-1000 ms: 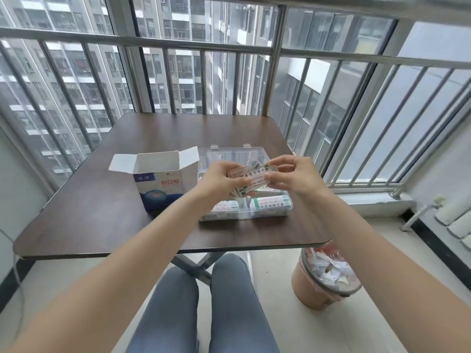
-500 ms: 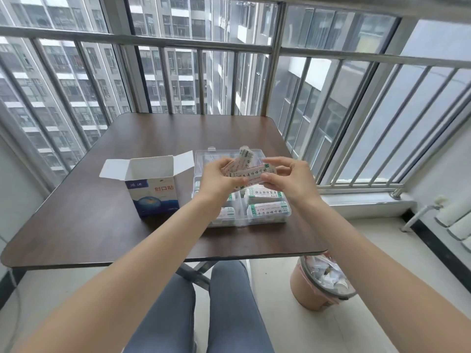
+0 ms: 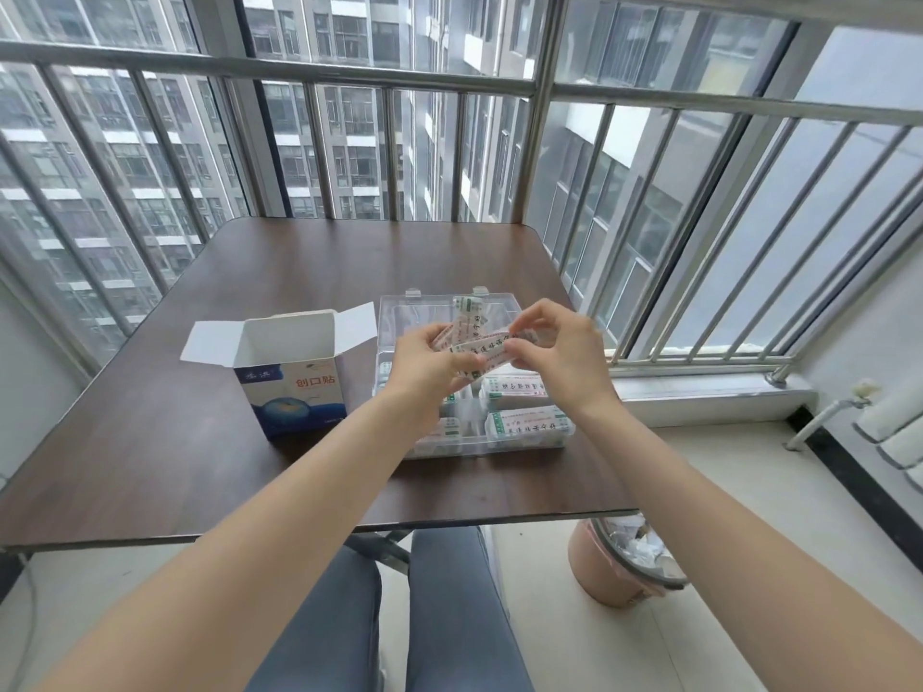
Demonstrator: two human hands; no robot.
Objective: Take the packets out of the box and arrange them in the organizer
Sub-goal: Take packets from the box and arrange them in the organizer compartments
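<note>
A white and blue cardboard box stands on the table with its top flaps open. To its right sits a clear plastic organizer with stacks of packets in its near compartments. Above the organizer, my left hand grips a fanned bunch of white and pink packets. My right hand pinches the right end of one packet of that bunch. The organizer's left compartments are partly hidden behind my left forearm.
The dark wooden table stands against a metal window railing at the back and right. A pink waste bin full of paper sits on the floor right of the table. My knees are under the near edge.
Both hands have stayed above the organizer with the packets. The bunch in my left hand has fanned out, and one packet now sticks up. The camera has shifted a little.
</note>
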